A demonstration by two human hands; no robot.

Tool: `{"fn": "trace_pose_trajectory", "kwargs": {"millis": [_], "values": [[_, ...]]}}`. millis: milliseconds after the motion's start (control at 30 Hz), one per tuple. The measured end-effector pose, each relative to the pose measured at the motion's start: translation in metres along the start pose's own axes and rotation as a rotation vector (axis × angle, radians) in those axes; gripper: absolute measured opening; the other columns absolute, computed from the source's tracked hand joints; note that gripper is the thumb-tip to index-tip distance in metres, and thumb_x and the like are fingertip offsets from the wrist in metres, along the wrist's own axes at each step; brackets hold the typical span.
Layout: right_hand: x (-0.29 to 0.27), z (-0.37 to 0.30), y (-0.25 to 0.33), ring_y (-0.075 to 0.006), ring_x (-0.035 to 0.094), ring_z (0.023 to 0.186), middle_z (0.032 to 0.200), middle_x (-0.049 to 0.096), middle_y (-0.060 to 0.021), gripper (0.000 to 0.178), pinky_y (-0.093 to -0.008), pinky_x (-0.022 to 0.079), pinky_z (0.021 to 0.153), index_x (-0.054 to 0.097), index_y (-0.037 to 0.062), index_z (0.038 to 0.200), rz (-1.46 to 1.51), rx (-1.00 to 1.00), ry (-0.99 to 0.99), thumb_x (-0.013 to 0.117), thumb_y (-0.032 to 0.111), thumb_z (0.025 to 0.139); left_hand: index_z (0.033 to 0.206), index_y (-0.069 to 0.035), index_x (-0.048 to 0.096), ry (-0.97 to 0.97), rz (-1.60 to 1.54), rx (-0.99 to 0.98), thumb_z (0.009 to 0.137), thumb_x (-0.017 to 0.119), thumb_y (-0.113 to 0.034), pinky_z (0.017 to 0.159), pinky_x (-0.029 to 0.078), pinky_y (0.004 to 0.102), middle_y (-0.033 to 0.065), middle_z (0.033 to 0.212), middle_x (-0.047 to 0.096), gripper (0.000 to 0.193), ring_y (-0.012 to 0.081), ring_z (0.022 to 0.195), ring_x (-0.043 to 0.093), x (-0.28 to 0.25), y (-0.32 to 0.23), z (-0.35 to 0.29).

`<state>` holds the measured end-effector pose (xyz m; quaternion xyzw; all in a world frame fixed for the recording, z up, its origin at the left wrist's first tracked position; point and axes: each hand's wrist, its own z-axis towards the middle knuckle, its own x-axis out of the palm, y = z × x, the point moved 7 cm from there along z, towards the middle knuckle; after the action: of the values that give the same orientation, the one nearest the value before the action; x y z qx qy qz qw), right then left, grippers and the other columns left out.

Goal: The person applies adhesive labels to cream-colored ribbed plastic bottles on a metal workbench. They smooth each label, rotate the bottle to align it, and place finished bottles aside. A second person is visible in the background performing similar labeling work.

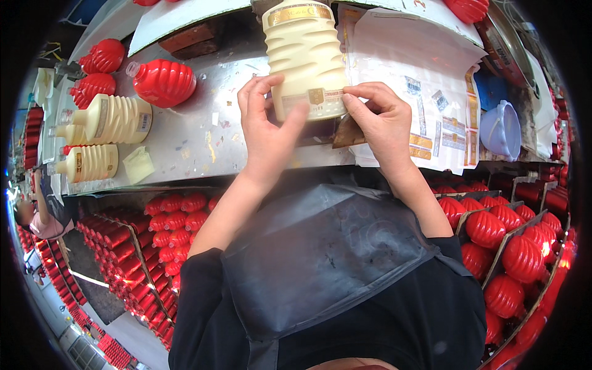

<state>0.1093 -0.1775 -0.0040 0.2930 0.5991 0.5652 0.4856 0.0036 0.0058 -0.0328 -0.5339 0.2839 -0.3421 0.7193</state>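
A large cream bottle (305, 52) with a wavy ribbed body and a gold band lies in front of me, base end toward me. Across its lower part runs a gold label strip (333, 94). My left hand (264, 123) curves around the bottle's left side, fingers bent against it and the slightly blurred thumb on the strip's left part. At the bottle's right side, my right hand (383, 114) pinches the strip's right end between thumb and forefinger. Below that hand, a brown flat piece (349, 133) rests at the bottle's base.
Cream bottles (120, 117) and red ribbed bottles (165, 83) lie on the metal table (206, 126) to the left. Label sheets (425, 111) spread rightward, near a lavender bucket (501, 131). Racks of red bottles (487, 228) stand below. Another person (46, 216) is far left.
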Motion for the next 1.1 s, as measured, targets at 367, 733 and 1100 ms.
{"fn": "trace_pose_trajectory", "kwargs": {"millis": [367, 733, 1100], "values": [[0.002, 0.0, 0.001, -0.0058, 0.063, 0.078, 0.102, 0.072, -0.0054, 0.011, -0.0197, 0.051, 0.069, 0.079, -0.0027, 0.1, -0.009, -0.036, -0.018, 0.075, 0.003, 0.092, 0.132, -0.007, 0.056, -0.008, 0.045, 0.02, 0.085, 0.081, -0.014, 0.1, 0.05, 0.0369, 0.0122, 0.135, 0.042, 0.054, 0.0231, 0.118, 0.054, 0.001, -0.002, 0.0], [0.006, -0.003, -0.01, -0.0021, 0.061, 0.071, 0.107, 0.071, -0.004, 0.025, -0.0187, 0.047, 0.063, 0.072, -0.0012, 0.118, 0.135, 0.137, 0.015, 0.073, 0.005, 0.093, 0.131, -0.006, 0.058, 0.002, 0.096, 0.016, 0.084, 0.082, -0.015, 0.101, 0.052, 0.0385, 0.0137, 0.135, 0.044, 0.053, 0.0252, 0.121, 0.055, -0.002, -0.006, 0.001], [0.003, -0.008, -0.015, -0.0018, 0.06, 0.068, 0.092, 0.071, -0.0008, 0.019, -0.0183, 0.046, 0.061, 0.074, 0.0008, 0.111, 0.138, 0.285, 0.031, 0.074, 0.006, 0.093, 0.13, -0.006, 0.059, 0.008, 0.108, 0.009, 0.083, 0.083, -0.015, 0.099, 0.054, 0.0379, 0.014, 0.136, 0.045, 0.054, 0.0251, 0.12, 0.057, -0.003, -0.006, 0.003]]}}
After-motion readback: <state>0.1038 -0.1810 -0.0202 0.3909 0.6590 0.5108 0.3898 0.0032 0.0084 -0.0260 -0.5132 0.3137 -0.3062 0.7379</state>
